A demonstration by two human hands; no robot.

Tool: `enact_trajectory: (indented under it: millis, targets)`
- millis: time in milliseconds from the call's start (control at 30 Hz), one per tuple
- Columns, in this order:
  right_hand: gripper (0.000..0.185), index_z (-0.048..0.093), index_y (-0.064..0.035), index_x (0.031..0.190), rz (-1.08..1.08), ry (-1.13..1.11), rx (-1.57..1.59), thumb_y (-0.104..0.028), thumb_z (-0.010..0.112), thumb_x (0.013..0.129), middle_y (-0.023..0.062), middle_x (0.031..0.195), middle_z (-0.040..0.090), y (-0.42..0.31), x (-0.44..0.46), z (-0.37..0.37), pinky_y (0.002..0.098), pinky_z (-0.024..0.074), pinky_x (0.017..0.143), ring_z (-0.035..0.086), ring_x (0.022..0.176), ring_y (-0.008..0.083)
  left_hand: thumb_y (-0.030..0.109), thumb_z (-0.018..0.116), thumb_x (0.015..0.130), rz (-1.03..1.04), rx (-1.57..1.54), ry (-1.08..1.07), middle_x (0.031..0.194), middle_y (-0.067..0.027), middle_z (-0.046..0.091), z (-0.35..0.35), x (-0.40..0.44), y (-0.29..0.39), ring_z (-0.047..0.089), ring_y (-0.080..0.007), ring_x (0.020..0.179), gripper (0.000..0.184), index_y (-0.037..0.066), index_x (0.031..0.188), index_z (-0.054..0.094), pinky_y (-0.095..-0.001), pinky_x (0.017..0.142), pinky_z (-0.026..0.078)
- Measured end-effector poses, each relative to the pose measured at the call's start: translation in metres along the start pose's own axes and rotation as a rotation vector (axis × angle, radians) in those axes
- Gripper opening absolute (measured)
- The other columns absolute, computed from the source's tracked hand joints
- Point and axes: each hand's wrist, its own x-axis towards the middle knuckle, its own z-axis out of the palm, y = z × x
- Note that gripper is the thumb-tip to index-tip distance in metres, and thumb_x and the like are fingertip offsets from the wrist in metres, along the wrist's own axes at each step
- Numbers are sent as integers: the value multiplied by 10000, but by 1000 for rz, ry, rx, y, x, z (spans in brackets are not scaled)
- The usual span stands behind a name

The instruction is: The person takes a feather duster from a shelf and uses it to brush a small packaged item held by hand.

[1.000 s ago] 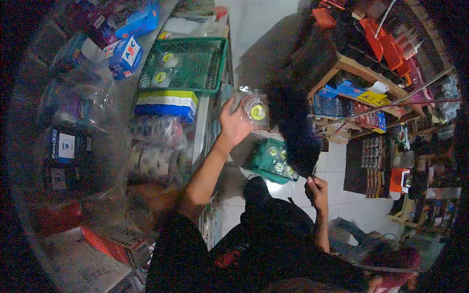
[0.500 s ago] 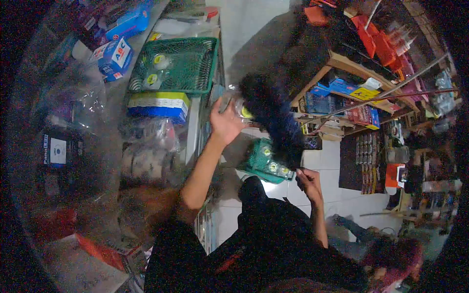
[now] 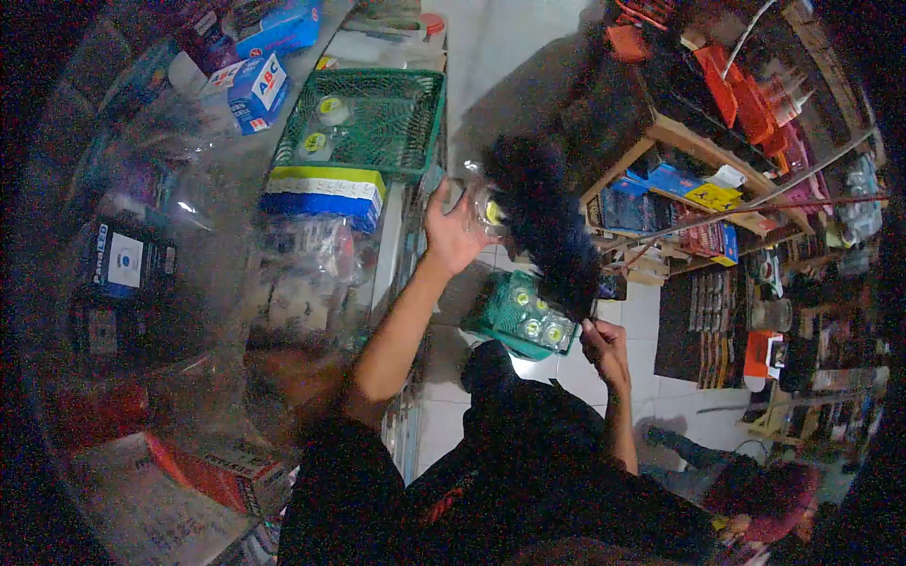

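My left hand (image 3: pixel 456 229) is raised near the counter's edge, its fingers closed round a clear container with a yellow label (image 3: pixel 492 209). My right hand (image 3: pixel 605 351) grips the thin handle of a dark feather duster (image 3: pixel 545 212). The duster's fluffy head reaches up beside the container and partly covers it; whether they touch I cannot tell. Below my hands, a small green basket (image 3: pixel 500 307) holds several similar containers with yellow-green labels. On the counter, a larger green basket (image 3: pixel 432 127) has two more of them (image 3: pixel 332 110) inside.
Under the larger basket is a blue, yellow and white box (image 3: pixel 321 196). Blue ABC boxes (image 3: pixel 257 92) and plastic-wrapped goods line the left side. Wooden shelving (image 3: pixel 651 127) with packaged goods stands on the right. Another person (image 3: pixel 755 491) is low at the bottom right, on the tiled floor.
The view has swung slightly, so the counter and larger basket appear further right. The duster's head stays beside the container, and both hands keep their holds.
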Motion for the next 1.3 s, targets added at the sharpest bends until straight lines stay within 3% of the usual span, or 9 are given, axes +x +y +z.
enact_trajectory:
  millis: [133,267,400,500,633,767,967,1000,1300]
  targets:
    - [371,502,-79,624,-52,30,-75,-228,586,954,-66,562,415,3,5,-5,240,234,420,325,467,37,623,436,865,242,294,332,1364,-71,506,9,5,-7,494,-312,1233,693,150,1370,455,-609,976,387]
    - [374,504,-69,629,27,5,-7,-232,585,955,-62,558,418,7,4,-9,241,232,417,335,459,42,580,457,875,74,142,190,1308,-101,563,26,4,-8,528,-310,1209,624,135,1304,539,-499,1036,397]
    - [382,505,-66,620,-36,-27,-65,-234,589,953,-52,550,426,4,6,-14,241,231,422,340,453,44,600,432,874,227,303,319,1405,-88,472,7,9,-7,452,-344,1278,691,142,1391,428,-623,1002,358]
    - [391,498,-66,608,13,10,-43,-233,596,948,-49,550,427,4,5,-11,242,234,429,343,460,44,566,431,887,11,-18,-176,1375,-103,513,8,6,-5,488,-301,1255,642,125,1346,506,-510,1041,382]
    - [413,483,-66,584,-31,10,-72,-238,611,937,-50,548,422,4,8,-14,243,238,432,351,469,45,600,390,886,186,218,321,1460,-93,415,21,10,-9,412,-334,1315,714,147,1439,377,-540,1057,337]
    - [423,477,-69,577,91,43,-32,-244,611,937,-55,546,415,5,6,-10,243,235,434,348,471,44,590,388,895,48,-24,-85,1367,-134,514,18,4,-5,459,-328,1276,681,96,1351,496,-471,1097,314]
    - [404,511,-58,594,38,11,-57,-241,608,941,-56,557,435,-3,7,-3,242,245,454,358,495,39,565,386,910,198,106,377,1359,-114,523,16,9,-4,485,-308,1243,646,97,1337,508,-458,1081,336]
    - [399,520,-55,599,76,-19,1,-240,608,941,-55,561,443,-11,7,-2,241,249,459,362,501,38,572,390,904,127,31,63,1360,-115,523,-4,3,0,483,-307,1248,662,87,1339,508,-449,1082,338]
    - [377,566,-37,626,110,23,59,-246,615,936,-38,567,477,-7,7,5,239,283,468,385,510,46,627,392,860,91,77,205,1391,-99,496,3,4,0,457,-308,1272,729,141,1400,448,-470,1094,310]
